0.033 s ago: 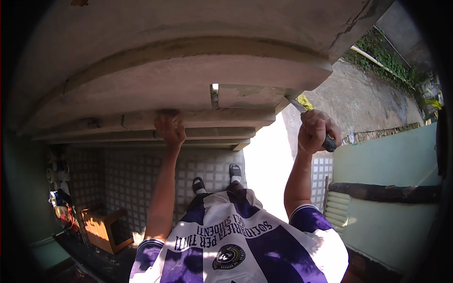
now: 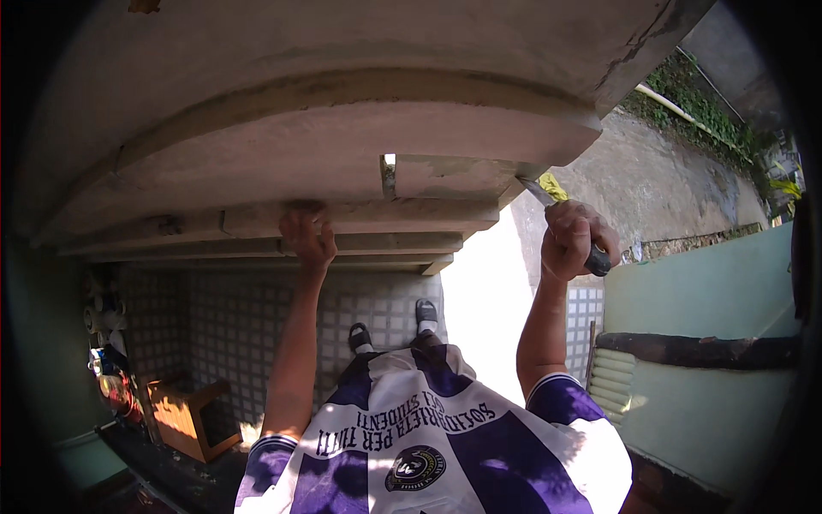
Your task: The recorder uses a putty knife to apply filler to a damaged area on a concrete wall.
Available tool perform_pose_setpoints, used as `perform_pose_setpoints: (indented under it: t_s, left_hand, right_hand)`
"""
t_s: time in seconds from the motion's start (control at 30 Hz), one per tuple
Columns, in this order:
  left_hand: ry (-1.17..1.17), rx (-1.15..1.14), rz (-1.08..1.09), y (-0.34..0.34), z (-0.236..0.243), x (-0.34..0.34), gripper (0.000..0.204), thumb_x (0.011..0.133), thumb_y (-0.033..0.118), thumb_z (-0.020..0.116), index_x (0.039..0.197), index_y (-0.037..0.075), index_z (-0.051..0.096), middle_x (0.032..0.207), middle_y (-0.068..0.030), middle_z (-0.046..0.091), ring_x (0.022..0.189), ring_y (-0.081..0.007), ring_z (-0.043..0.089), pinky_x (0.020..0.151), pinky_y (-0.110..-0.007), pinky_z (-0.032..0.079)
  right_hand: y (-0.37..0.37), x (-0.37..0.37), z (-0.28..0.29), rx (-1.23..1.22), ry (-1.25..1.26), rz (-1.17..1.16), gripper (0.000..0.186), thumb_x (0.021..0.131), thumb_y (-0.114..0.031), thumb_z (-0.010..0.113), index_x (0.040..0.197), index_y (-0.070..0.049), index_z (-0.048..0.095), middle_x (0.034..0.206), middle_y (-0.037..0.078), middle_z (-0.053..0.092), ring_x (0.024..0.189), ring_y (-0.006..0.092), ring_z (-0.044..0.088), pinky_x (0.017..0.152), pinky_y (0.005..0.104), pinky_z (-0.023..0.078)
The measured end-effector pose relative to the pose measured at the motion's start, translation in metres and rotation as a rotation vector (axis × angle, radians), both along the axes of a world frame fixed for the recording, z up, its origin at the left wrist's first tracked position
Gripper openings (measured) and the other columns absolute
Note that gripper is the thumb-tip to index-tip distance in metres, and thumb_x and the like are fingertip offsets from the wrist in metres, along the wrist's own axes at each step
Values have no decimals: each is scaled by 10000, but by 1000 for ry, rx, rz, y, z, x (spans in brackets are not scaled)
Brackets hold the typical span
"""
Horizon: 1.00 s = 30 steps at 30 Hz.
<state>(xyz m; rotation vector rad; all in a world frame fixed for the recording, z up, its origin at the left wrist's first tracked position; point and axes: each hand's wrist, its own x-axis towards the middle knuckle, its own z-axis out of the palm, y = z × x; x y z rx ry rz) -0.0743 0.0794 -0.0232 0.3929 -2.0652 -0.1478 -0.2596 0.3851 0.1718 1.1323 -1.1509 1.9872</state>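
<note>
My right hand (image 2: 580, 236) is closed round the dark handle (image 2: 598, 259) of a hand tool with a flat metal blade (image 2: 539, 190), like a scraper or putty knife. Its tip meets the right-hand end of the grey-pink plastered wall (image 2: 342, 158), just below an overhanging moulding. Out to the left, my left hand (image 2: 308, 238) has its fingers curled against a stepped ledge (image 2: 394, 211) along the wall's lower side; part of the fingertips is in shadow. A narrow slot (image 2: 390, 175) breaks the wall between my hands, beside a smoother patch (image 2: 454, 174).
Lower ledges (image 2: 368, 246) run beneath my left hand. My sandalled feet stand on a tiled floor (image 2: 377, 300). A wooden stool (image 2: 195, 420) and assorted items (image 2: 111, 377) lie at the lower left. A pale green wall (image 2: 702, 283) with a dark rail (image 2: 702, 349) stands at right.
</note>
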Motion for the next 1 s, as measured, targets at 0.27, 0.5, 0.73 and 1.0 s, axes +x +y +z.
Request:
perform_pose_setpoints:
  t_s: [0.27, 0.5, 0.73, 1.0]
  left_hand:
    - [27, -20, -1, -2, 5, -6, 289, 895, 343, 524, 973, 73, 589, 960, -155, 524, 924, -370, 468, 796, -487, 354]
    - [18, -21, 8, 0, 0, 2, 295, 901, 353, 517, 983, 78, 589, 963, -147, 530, 901, -362, 474, 787, -479, 358]
    - [7, -13, 18, 0, 0, -1, 299, 899, 344, 520, 1001, 72, 591, 956, -160, 511, 915, -376, 463, 788, -485, 357]
    - [23, -2, 11, 3, 5, 0, 300, 898, 336, 523, 996, 60, 590, 949, -169, 501, 914, -384, 459, 792, -490, 356]
  right_hand:
    - [6, -1, 9, -13, 49, 24, 307, 860, -38, 557, 638, -42, 346, 458, 84, 450, 378, 166, 439, 367, 295, 415]
    - [-1, 0, 5, 37, -4, -27, 240, 844, 25, 452, 638, -39, 345, 480, 51, 363, 400, 128, 333, 378, 296, 309]
    - [-2, -4, 7, 52, 23, -55, 354, 842, -39, 558, 554, -41, 354, 445, 66, 441, 359, 132, 423, 349, 257, 349]
    - [0, -2, 7, -38, -58, 80, 338, 810, -20, 577, 570, -53, 343, 464, 72, 465, 368, 131, 428, 365, 268, 369]
